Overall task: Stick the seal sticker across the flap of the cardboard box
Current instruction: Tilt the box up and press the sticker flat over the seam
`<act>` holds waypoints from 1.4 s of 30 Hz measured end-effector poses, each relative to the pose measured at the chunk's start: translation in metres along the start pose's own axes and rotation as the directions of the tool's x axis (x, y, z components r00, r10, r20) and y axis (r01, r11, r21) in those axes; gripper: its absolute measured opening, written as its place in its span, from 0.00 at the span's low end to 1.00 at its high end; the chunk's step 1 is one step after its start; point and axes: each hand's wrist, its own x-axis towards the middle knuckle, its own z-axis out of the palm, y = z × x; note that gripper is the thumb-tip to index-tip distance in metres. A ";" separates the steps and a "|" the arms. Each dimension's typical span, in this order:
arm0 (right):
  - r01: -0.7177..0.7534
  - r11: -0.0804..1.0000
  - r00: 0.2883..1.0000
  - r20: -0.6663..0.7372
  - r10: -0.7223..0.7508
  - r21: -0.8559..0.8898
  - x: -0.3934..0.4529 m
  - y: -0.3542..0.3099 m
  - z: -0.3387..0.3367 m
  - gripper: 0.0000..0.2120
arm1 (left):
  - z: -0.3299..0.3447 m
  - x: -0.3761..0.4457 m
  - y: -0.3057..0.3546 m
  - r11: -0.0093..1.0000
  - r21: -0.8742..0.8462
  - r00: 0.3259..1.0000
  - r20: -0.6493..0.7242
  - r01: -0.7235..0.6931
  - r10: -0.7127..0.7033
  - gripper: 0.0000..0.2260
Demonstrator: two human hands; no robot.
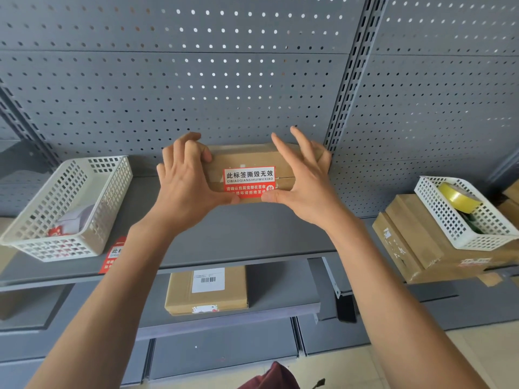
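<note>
A brown cardboard box point(247, 158) stands on the grey shelf against the pegboard. A red and white seal sticker point(248, 179) lies across its flap seam on the side facing me. My left hand point(185, 183) grips the box's left end, its fingers curled over the top edge and its thumb on the sticker's lower left corner. My right hand point(303, 181) is at the box's right end with its fingers spread upward. Its thumb presses on the sticker's lower right corner.
A white basket point(92, 209) with a sticker roll sits on the shelf point(224, 237) at left, beside a loose red sticker point(113, 255). At right, another white basket point(449, 220) holding yellow tape rests on stacked cardboard boxes point(407, 248). A labelled box point(206, 290) lies on the lower shelf.
</note>
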 end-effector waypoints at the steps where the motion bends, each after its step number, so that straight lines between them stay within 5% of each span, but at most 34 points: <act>1: 0.009 1.000 1.000 0.004 -0.009 0.009 0.000 0.001 0.000 0.51 | -0.001 0.001 -0.003 1.000 -0.010 1.000 0.019 -0.011 0.011 0.39; 19: 0.089 0.996 0.992 0.090 -0.088 -0.004 -0.040 0.028 0.011 0.38 | 0.013 -0.050 -0.034 0.983 -0.022 0.978 0.101 -0.182 0.183 0.21; 26: 0.070 0.997 0.997 0.007 -0.071 0.033 -0.065 0.042 0.039 0.36 | 0.030 -0.082 -0.041 0.974 0.031 0.965 0.144 -0.225 0.219 0.28; 37: 0.093 0.996 0.995 0.033 -0.094 0.009 -0.070 0.042 0.036 0.33 | 0.025 -0.090 -0.039 0.985 0.048 0.974 0.165 -0.163 0.154 0.22; 42: 0.033 0.983 0.999 0.030 -0.039 0.183 -0.083 0.038 0.009 0.22 | 0.011 -0.083 -0.034 0.996 -0.083 0.964 0.260 -0.025 0.045 0.16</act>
